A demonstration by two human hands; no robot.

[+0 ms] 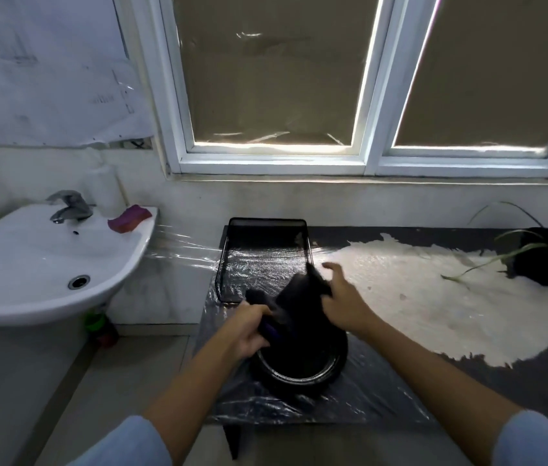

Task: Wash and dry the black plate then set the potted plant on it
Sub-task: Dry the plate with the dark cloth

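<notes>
The black plate [303, 368] sits near the front of a plastic-covered dark table [383, 398]. A dark cloth [299, 297] hangs bunched over the plate's far side. My left hand [249, 331] grips the cloth's left end at the plate's left rim. My right hand [343, 297] holds the cloth's upper right part, index finger stretched out. The potted plant [541, 260], a black pot with long thin green leaves, stands at the table's far right edge.
A black mesh tray [232, 250] lies behind the plate. A white fluffy rug [434, 297] covers the table's middle. To the left is a white sink [30, 264] with a tap [69, 205] and a purple sponge [129, 217].
</notes>
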